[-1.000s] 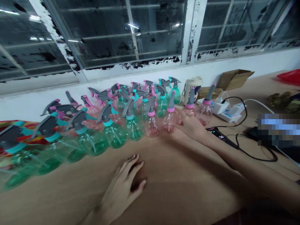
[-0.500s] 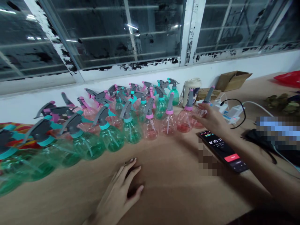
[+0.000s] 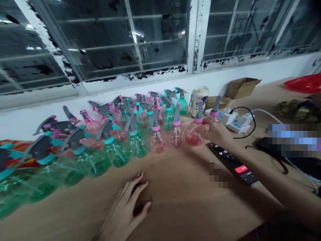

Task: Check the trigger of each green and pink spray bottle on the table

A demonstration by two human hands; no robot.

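Observation:
My right hand (image 3: 217, 130) has its bent fingers against the right side of a pink spray bottle (image 3: 194, 135) with a grey trigger head and pink collar. Behind that hand stands the end spray bottle (image 3: 214, 113), its lower body mostly hidden. Two more pink bottles stand to the left, one a clear pink spray bottle (image 3: 177, 137). Further left the front row continues with green spray bottles (image 3: 116, 152) with turquoise collars, all upright. My left hand (image 3: 127, 204) lies on the table in front of the row, fingers apart and holding nothing.
A lit phone (image 3: 232, 162) lies under my right forearm. Beyond it are a white power strip (image 3: 237, 125) with plugs and cables, a lidded cup (image 3: 199, 98) and an open cardboard box (image 3: 242, 87). More spray bottles crowd behind the front row, along the window wall.
My right hand moved right along the pink bottles to the end one, then slightly back left against its neighbour. My left hand stayed on the table. The view shifted slightly.

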